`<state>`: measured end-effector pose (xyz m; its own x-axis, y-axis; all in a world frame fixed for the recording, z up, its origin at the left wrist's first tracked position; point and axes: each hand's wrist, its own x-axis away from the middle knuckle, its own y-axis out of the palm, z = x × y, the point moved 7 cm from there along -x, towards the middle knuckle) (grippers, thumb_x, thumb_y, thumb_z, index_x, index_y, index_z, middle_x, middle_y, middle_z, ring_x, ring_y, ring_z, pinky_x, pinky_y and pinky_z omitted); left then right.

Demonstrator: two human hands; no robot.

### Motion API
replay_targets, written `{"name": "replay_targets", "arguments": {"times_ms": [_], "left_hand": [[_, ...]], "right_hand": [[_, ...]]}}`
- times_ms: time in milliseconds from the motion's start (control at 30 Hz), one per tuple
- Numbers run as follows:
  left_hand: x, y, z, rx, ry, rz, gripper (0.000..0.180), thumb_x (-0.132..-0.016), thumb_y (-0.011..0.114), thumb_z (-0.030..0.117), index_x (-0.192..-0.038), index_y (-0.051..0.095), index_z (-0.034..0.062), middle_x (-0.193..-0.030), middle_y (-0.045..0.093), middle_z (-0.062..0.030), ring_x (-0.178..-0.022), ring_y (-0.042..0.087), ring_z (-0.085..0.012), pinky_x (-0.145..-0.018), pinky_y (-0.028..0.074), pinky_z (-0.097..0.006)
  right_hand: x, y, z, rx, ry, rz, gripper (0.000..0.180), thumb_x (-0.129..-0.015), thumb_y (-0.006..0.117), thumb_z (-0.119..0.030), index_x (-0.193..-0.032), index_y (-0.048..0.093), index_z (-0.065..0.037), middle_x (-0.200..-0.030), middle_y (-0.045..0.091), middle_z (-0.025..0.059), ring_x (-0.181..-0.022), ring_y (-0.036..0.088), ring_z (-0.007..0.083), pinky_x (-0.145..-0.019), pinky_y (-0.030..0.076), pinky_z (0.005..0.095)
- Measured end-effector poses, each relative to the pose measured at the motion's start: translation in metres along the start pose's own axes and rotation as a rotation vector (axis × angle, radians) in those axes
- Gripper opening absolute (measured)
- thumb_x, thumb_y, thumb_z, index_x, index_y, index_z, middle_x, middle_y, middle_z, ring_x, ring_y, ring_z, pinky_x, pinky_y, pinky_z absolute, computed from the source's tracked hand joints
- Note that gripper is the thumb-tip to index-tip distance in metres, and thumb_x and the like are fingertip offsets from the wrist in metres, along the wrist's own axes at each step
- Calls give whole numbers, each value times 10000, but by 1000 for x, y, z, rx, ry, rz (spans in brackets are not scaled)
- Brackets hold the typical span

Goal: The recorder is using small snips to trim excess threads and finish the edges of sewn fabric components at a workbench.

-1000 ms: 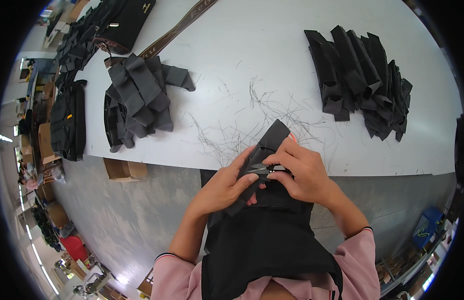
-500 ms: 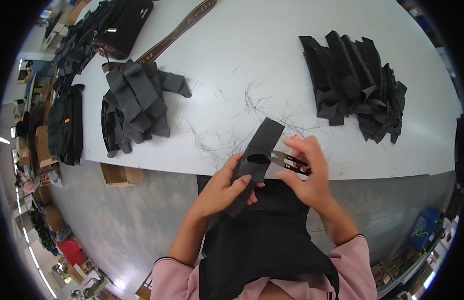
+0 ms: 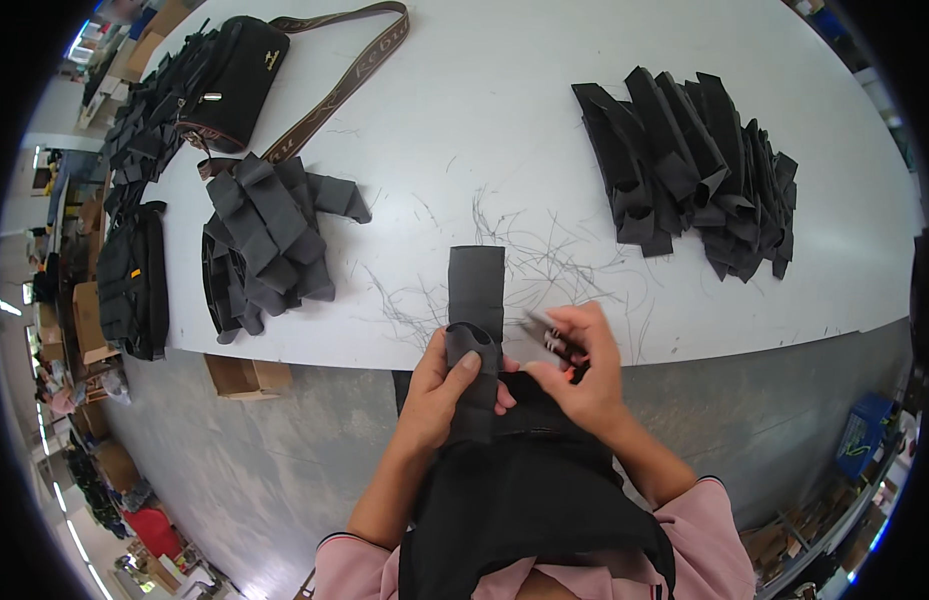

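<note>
My left hand (image 3: 441,388) is closed around a dark grey fabric strip (image 3: 476,285) that has a rounded loop in its middle, with the thumb pressed on the front. The strip's upper end points away from me, over the table's near edge. To its right, my right hand (image 3: 587,372) grips a pair of thread snips (image 3: 556,343), blurred by motion. The blades point up and left toward the strip but stand apart from it. Loose cut threads (image 3: 554,255) lie scattered on the white table just beyond both hands.
A heap of grey fabric pieces (image 3: 269,235) lies on the left, and black strips (image 3: 684,170) are piled on the right. At the back left stands a black handbag (image 3: 234,85) with a brown strap (image 3: 339,90). An open cardboard box (image 3: 246,377) sits below the table edge (image 3: 314,362).
The strip has turned from a rightward slant to nearly upright and shifted left. My right hand has drawn the snips away from it, slightly down and left.
</note>
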<state>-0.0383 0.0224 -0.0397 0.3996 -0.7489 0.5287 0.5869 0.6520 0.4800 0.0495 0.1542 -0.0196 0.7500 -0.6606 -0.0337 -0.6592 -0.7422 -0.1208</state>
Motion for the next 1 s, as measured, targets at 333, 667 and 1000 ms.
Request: {"name": "replay_targets", "arguments": {"times_ms": [333, 667, 1000], "left_hand": [[-1, 9, -1, 33, 4, -32, 373, -957, 463, 181, -1242, 285, 18, -1037, 590, -227, -721, 642, -236, -638, 536, -323], [0, 9, -2, 66, 7, -22, 402, -958, 458, 157, -1286, 263, 30, -1039, 591, -223, -725, 643, -232, -635, 542, -317], [1, 9, -2, 25, 20, -14, 518, -953, 475, 155, -1367, 188, 31, -1044, 588, -207, -727, 636, -215, -643, 532, -305]], "right_hand": [[-21, -2, -28, 447, -255, 15, 267, -690, 722, -58, -941, 633, -76, -733, 493, 46, -544, 496, 189, -467, 381, 290], [-12, -3, -42, 524, -523, 125, 268, -660, 724, -53, -917, 646, -58, -672, 473, 47, -531, 479, 201, -468, 357, 287], [-16, 2, -33, 431, -398, 34, 259, -672, 706, -4, -921, 643, -37, -713, 521, 52, -561, 511, 199, -489, 397, 294]]}}
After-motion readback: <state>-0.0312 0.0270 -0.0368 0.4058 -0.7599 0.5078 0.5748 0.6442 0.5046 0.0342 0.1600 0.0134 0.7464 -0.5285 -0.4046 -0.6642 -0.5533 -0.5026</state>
